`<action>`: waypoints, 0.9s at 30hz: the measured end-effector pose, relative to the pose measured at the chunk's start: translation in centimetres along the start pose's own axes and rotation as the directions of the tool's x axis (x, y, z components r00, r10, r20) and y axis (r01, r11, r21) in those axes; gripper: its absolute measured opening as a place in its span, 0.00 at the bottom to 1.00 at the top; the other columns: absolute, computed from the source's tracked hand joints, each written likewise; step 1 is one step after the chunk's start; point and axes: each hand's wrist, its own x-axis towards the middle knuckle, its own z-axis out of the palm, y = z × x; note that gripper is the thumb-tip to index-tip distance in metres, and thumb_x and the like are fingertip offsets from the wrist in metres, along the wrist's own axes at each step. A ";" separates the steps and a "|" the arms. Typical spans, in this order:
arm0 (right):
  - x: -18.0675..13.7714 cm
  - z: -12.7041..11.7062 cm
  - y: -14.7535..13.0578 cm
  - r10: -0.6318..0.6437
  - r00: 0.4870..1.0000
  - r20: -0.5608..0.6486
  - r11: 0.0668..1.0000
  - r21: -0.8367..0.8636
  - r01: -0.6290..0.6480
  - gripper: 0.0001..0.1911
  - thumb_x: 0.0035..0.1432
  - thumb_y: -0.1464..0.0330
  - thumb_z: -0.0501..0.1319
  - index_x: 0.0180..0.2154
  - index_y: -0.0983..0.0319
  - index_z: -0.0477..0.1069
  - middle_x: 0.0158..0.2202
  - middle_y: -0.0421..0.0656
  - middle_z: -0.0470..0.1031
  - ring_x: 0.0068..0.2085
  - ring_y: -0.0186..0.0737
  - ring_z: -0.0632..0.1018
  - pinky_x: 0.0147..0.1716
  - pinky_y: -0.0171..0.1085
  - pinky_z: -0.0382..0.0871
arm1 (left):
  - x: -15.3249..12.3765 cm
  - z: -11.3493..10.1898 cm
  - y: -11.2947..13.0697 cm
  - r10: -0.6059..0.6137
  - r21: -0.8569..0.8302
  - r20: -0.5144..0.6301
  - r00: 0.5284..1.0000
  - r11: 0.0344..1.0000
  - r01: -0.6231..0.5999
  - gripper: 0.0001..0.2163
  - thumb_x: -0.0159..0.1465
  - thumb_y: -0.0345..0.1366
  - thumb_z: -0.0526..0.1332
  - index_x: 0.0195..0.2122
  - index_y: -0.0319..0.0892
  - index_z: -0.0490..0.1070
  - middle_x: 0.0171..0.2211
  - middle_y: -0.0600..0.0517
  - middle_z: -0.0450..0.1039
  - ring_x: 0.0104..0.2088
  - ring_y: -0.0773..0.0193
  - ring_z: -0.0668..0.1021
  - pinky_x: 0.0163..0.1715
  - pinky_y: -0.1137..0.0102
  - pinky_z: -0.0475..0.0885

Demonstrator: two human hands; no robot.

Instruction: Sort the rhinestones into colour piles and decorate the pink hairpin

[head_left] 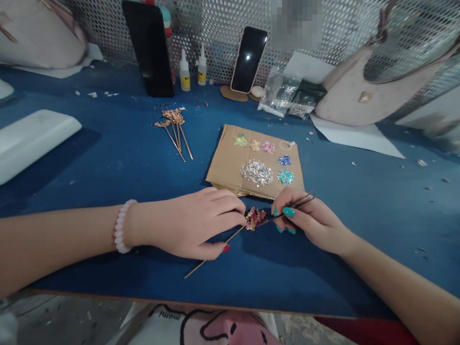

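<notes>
My left hand (201, 223), with a pale bead bracelet on its wrist, grips a gold hair stick (196, 269) just below its head. Pink and gold flowers (256, 218) make up that head, which points to the right. Between the thumb and fingers of my right hand (309, 218) is a pair of dark tweezers (300, 201). Their tips touch or nearly touch the flowers; whether a stone sits in them is too small to tell. Just beyond both hands lies a cardboard sheet (226, 158) bearing small piles of rhinestones (257, 172) in silver, green, gold, pink, blue and teal.
Several gold hair sticks (176, 127) lie in a bunch at the back left. Behind them stand a dark tablet (151, 48), two glue bottles (184, 72) and a phone (249, 60). Plastic bags (280, 91) and a pale handbag (359, 91) are at the back right. A white case (36, 139) sits left.
</notes>
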 end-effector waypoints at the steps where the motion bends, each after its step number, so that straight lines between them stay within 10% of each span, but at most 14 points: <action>1: 0.0 0.0 0.1 -0.004 1.000 0.002 1.000 0.001 0.004 0.13 0.63 0.60 0.52 0.32 0.62 0.65 0.21 0.39 0.67 0.20 0.28 0.65 0.17 0.30 0.59 | 0.0 0.0 0.0 -0.001 -0.001 0.002 1.000 1.000 0.001 0.15 0.64 0.35 0.54 0.51 0.36 0.64 0.51 0.39 0.65 0.52 0.52 0.67 0.53 0.60 0.62; 27: -0.1 0.0 0.2 -0.009 1.000 0.015 1.000 -0.017 0.009 0.13 0.64 0.60 0.51 0.33 0.62 0.64 0.21 0.38 0.67 0.20 0.28 0.64 0.18 0.30 0.59 | 0.1 0.0 0.0 -0.009 0.002 0.015 1.000 1.000 0.009 0.14 0.64 0.35 0.55 0.50 0.36 0.65 0.50 0.40 0.65 0.51 0.52 0.67 0.52 0.59 0.63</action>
